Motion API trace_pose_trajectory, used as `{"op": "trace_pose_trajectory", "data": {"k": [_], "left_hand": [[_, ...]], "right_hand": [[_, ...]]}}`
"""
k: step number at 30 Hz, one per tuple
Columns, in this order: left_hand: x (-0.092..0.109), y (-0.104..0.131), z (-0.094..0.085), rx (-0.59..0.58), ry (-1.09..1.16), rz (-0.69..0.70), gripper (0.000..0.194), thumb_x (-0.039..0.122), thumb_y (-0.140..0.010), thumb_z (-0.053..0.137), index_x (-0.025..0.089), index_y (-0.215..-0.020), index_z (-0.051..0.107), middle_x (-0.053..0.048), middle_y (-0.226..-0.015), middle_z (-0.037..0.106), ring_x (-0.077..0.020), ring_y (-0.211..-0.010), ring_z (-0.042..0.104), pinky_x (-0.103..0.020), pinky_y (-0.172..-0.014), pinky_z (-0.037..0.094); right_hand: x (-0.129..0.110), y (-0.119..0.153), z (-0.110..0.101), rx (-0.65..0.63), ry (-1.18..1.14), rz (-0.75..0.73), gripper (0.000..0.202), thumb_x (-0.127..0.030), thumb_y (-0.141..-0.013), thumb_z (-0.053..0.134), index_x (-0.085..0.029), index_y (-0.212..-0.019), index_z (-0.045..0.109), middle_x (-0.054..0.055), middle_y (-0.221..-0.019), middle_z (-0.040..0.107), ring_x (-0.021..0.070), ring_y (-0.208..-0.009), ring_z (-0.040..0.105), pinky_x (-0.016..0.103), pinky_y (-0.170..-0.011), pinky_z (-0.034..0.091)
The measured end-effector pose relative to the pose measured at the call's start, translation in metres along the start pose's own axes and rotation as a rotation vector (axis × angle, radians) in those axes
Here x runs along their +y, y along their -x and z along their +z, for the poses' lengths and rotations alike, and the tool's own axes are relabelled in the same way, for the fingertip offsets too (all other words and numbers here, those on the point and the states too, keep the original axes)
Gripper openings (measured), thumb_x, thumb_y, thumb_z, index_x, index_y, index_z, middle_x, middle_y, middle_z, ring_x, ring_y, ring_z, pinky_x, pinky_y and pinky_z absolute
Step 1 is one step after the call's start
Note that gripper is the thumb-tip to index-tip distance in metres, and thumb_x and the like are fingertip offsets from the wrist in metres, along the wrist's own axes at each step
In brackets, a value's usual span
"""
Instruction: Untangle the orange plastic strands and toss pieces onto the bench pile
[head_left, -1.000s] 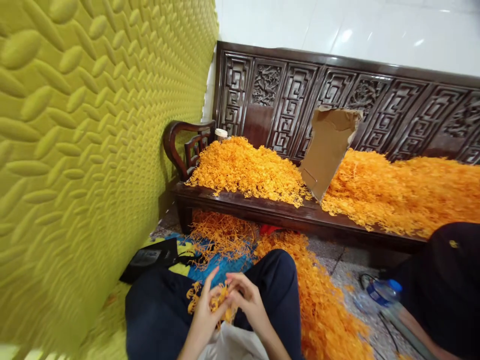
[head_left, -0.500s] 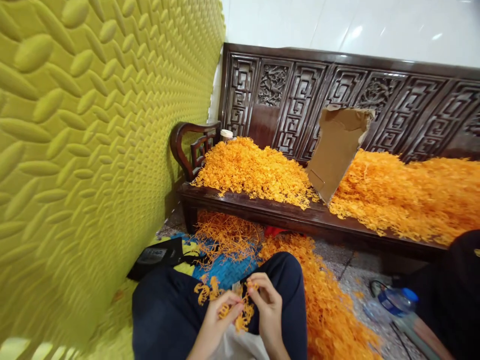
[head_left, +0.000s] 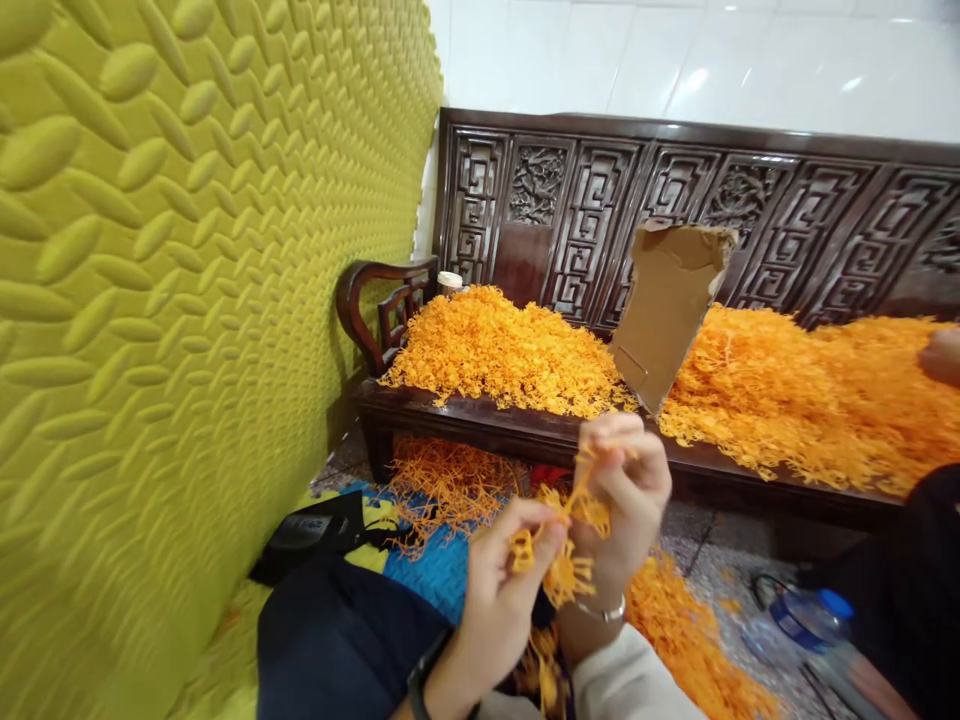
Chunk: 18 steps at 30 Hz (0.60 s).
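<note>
Above my lap, my left hand (head_left: 504,572) pinches a small cluster of orange, branching plastic-looking pieces (head_left: 568,578) between thumb and fingertips. Just right of it and slightly higher, my right hand (head_left: 628,500) is closed on the upper end of the same cluster. A thin orange strand stretches between the two hands, and curled ends hang below the left fingertips. More orange pieces (head_left: 547,665) lie in my lap, partly hidden by my forearms.
A dark carved bench (head_left: 480,415) carries an orange heap (head_left: 502,350) and a second heap (head_left: 810,390), with cardboard (head_left: 667,310) between them. Yellow foam matting (head_left: 187,300) rises at left. A black pouch (head_left: 311,530), a water bottle (head_left: 806,615) and another person's hand (head_left: 941,355) are nearby.
Both my hands have risen from my lap and moved right toward the bench, holding the orange cluster. Another person's hand has appeared at the right edge.
</note>
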<state>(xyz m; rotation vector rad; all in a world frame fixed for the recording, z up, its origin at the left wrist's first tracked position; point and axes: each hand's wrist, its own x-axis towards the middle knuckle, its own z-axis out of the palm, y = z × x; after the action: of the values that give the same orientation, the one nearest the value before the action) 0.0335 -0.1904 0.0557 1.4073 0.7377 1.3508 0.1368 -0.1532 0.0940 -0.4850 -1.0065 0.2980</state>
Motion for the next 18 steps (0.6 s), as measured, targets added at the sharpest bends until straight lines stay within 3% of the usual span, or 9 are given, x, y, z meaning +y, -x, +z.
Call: {"op": "trace_pose_trajectory", "data": {"k": [2,6,9,11,14,16,18], "left_hand": [[0.013,-0.026,-0.002,0.084,0.017,0.108,0.017,0.032,-0.084,0.059,0.019,-0.077,0.066,-0.001,-0.070,0.066,-0.0132,-0.066,0.060,-0.021,-0.061,0.045],[0.028,-0.077,-0.006,0.213,0.144,0.247,0.013,0.031,-0.078,0.066,0.019,-0.075,0.066,0.002,-0.067,0.064,-0.0113,-0.064,0.059,-0.020,-0.063,0.046],[0.025,-0.094,-0.012,0.242,0.185,0.306,0.011,0.030,-0.076,0.068,0.019,-0.073,0.066,0.002,-0.069,0.065,-0.0113,-0.067,0.060,-0.020,-0.068,0.047],[0.012,-0.091,-0.017,0.264,0.176,0.263,0.009,0.028,-0.075,0.068,0.019,-0.072,0.066,0.002,-0.070,0.066,-0.0115,-0.069,0.060,-0.020,-0.068,0.047],[-0.024,-0.069,-0.028,0.314,0.134,0.071,0.011,0.028,-0.073,0.069,0.017,-0.072,0.067,0.000,-0.069,0.066,-0.0127,-0.068,0.060,-0.020,-0.064,0.046],[-0.050,-0.053,-0.036,0.338,0.147,-0.053,0.016,0.031,-0.069,0.072,0.016,-0.068,0.067,-0.001,-0.066,0.065,-0.0138,-0.067,0.060,-0.021,-0.063,0.047],[-0.068,-0.041,-0.042,0.322,0.175,-0.156,0.020,0.035,-0.066,0.073,0.015,-0.068,0.067,-0.001,-0.064,0.064,-0.0133,-0.061,0.058,-0.020,-0.055,0.045]], "right_hand": [[0.005,-0.031,0.020,-0.088,-0.106,0.050,0.010,-0.015,-0.074,0.063,-0.020,-0.068,0.058,-0.001,-0.077,0.052,0.0097,-0.073,0.050,0.023,-0.063,0.039],[0.018,-0.072,0.056,-0.313,-0.292,0.315,0.016,-0.024,-0.068,0.069,-0.020,-0.065,0.054,-0.003,-0.076,0.053,0.0077,-0.070,0.050,0.022,-0.065,0.042],[0.038,-0.101,0.060,-0.304,-0.312,0.277,0.016,-0.023,-0.066,0.072,-0.019,-0.068,0.056,-0.002,-0.078,0.056,0.0073,-0.070,0.051,0.021,-0.064,0.042],[0.057,-0.141,0.044,-0.217,-0.244,0.098,0.012,-0.025,-0.073,0.067,-0.020,-0.076,0.057,-0.002,-0.079,0.056,0.0078,-0.070,0.052,0.021,-0.064,0.042],[0.091,-0.223,0.000,0.135,-0.002,-0.228,0.023,-0.032,-0.091,0.038,-0.016,-0.094,0.054,0.002,-0.092,0.057,0.0041,-0.073,0.053,0.019,-0.069,0.040],[0.116,-0.264,-0.026,0.186,0.209,-0.178,0.029,-0.032,-0.091,0.032,-0.015,-0.105,0.051,0.006,-0.103,0.057,0.0028,-0.077,0.055,0.017,-0.072,0.040],[0.142,-0.274,-0.039,0.086,0.310,-0.096,0.031,-0.032,-0.087,0.043,-0.012,-0.110,0.050,0.009,-0.104,0.060,0.0049,-0.074,0.057,0.019,-0.069,0.043]]}}
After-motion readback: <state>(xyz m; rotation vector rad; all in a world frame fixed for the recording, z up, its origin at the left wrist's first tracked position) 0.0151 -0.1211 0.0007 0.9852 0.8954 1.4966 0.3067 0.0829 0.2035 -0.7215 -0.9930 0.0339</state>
